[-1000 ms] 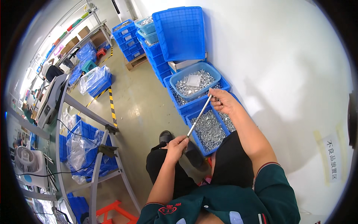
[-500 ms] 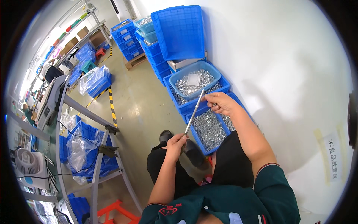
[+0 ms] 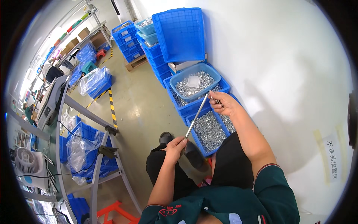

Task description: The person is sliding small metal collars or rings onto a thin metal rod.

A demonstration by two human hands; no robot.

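My left hand (image 3: 175, 148) is closed around the lower end of a thin metal rod (image 3: 197, 115). The rod slants up and away to the right. At its upper tip, my right hand (image 3: 223, 103) pinches with thumb and forefinger. Small metal fittings (image 3: 217, 101) show in its curled fingers; their exact shape is too small to tell. Below the right hand stands a blue crate (image 3: 205, 154) of small silvery metal fittings (image 3: 209, 130). Just beyond it, a light-blue basin (image 3: 216, 74) of similar pieces, with a whitish card (image 3: 193, 81) on top, rests in another blue crate (image 3: 181, 110).
A tilted blue crate (image 3: 179, 35) and stacked blue crates (image 3: 128, 43) stand along the wall. At the left is a metal-framed bench (image 3: 97, 175) with a white fan (image 3: 28, 162) and hanging cables. Plastic-covered crates (image 3: 99, 84) sit on the floor by striped tape.
The rod's upper end has tipped slightly right, and my right fingers have moved onto its tip. Pale pieces seen partway along the rod before no longer show there.
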